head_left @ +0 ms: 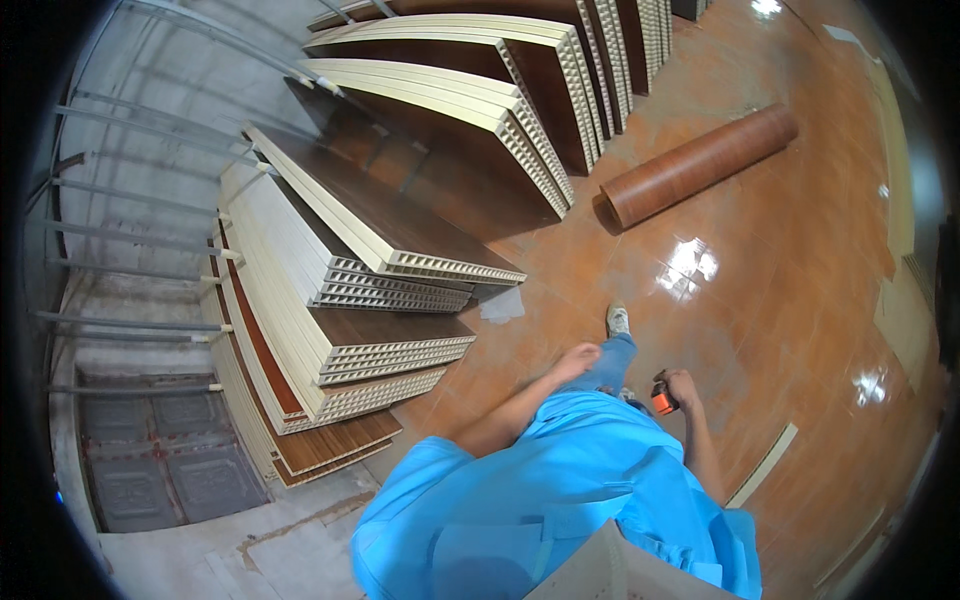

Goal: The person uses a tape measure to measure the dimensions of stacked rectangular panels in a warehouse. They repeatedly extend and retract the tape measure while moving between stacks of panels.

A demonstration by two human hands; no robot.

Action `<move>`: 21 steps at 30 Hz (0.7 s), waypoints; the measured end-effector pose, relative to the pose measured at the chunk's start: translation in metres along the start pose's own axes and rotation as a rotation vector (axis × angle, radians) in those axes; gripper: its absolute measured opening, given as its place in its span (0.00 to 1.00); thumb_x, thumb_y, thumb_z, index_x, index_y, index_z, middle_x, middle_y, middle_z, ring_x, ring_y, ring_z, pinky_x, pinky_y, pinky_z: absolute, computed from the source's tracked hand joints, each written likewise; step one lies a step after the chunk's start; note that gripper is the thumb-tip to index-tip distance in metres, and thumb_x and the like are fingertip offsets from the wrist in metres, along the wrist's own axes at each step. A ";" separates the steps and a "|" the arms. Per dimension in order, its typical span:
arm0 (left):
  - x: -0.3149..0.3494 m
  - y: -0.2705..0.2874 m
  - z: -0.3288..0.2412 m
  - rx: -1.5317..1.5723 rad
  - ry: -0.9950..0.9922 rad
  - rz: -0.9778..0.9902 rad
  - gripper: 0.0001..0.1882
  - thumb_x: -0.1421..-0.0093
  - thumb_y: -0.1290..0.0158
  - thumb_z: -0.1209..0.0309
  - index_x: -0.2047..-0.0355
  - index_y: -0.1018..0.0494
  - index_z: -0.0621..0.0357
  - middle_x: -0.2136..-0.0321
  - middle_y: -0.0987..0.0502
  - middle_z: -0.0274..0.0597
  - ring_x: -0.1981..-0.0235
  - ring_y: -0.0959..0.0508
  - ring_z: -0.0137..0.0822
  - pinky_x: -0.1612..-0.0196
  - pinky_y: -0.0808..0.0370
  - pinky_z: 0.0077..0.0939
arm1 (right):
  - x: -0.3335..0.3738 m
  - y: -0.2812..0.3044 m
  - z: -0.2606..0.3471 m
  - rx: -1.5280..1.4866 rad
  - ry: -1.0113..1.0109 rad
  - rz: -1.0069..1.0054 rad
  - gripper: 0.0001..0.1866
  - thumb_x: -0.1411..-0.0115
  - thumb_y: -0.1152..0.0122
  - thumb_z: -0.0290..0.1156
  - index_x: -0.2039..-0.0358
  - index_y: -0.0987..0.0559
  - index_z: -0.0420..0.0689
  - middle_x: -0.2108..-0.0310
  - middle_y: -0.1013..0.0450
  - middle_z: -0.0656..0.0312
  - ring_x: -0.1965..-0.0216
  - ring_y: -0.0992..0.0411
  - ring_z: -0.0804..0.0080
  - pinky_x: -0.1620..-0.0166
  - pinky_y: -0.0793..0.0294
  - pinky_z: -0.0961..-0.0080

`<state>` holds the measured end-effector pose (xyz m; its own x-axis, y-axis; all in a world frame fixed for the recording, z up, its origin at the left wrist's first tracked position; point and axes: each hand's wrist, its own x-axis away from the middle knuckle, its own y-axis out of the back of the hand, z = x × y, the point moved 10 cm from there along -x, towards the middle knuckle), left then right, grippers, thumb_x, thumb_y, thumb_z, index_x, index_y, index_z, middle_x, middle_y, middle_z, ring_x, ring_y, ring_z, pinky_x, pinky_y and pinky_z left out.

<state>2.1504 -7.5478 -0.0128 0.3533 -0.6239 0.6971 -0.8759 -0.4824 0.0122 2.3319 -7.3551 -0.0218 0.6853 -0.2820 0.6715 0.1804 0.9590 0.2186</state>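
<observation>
My right hand (682, 388) is closed around an orange and black tape measure (662, 398), held out at my right side above the floor. In front of my left thigh is my left hand (578, 361), its fingers loosely curled, with no object showing in it. To the left of that hand, leaning stacks of door panels (395, 345) show hollow cell-like cores along their edges. One dark brown panel (400, 215) lies tilted on the pale ones of its stack.
More brown panels (450, 110) stand in a row farther ahead. Metal rods (140, 225) stick out from the left wall between stacks. A brown wood-grain roll (700, 165) lies on the glossy tiled floor (770, 290). A pale strip (762, 466) is at my right.
</observation>
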 end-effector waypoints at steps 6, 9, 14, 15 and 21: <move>-0.063 -0.045 -0.146 -0.127 -0.205 0.251 0.15 0.38 0.49 0.64 0.56 0.27 0.61 0.69 0.23 0.38 0.70 0.25 0.26 0.67 0.27 0.23 | -0.052 0.019 0.149 0.101 0.083 0.055 0.15 0.42 0.50 0.34 0.64 0.21 0.36 0.67 0.24 0.43 0.65 0.25 0.53 0.60 0.29 0.63; -0.086 -0.032 -0.198 -0.179 -0.281 0.293 0.14 0.39 0.48 0.65 0.57 0.26 0.61 0.70 0.22 0.39 0.72 0.25 0.26 0.68 0.27 0.23 | -0.070 0.045 0.193 0.221 0.063 0.123 0.17 0.42 0.50 0.38 0.67 0.21 0.36 0.70 0.25 0.40 0.67 0.25 0.49 0.62 0.29 0.60; -0.130 -0.004 -0.234 -0.117 -0.244 0.206 0.11 0.39 0.48 0.65 0.64 0.26 0.61 0.73 0.23 0.37 0.74 0.25 0.26 0.69 0.26 0.25 | -0.127 0.078 0.233 0.389 0.091 0.205 0.17 0.43 0.49 0.39 0.71 0.20 0.37 0.74 0.25 0.43 0.72 0.26 0.52 0.66 0.29 0.61; -0.139 -0.003 -0.231 -0.041 -0.184 0.227 0.11 0.39 0.48 0.65 0.66 0.26 0.60 0.74 0.24 0.37 0.73 0.25 0.26 0.68 0.26 0.26 | -0.136 0.079 0.237 0.330 0.135 0.245 0.17 0.43 0.49 0.39 0.71 0.20 0.37 0.76 0.25 0.46 0.74 0.27 0.56 0.67 0.30 0.62; -0.190 0.101 -0.234 0.062 -0.056 -0.191 0.11 0.34 0.56 0.64 0.61 0.29 0.58 0.70 0.26 0.37 0.68 0.25 0.29 0.64 0.25 0.26 | -0.178 0.181 0.256 0.192 0.156 0.500 0.14 0.43 0.49 0.36 0.69 0.20 0.40 0.78 0.26 0.65 0.77 0.31 0.77 0.71 0.30 0.76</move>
<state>1.9175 -7.3344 0.0236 0.5306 -0.5495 0.6453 -0.7695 -0.6316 0.0949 2.0620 -7.1383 0.0792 0.7538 0.2277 0.6165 -0.3150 0.9484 0.0349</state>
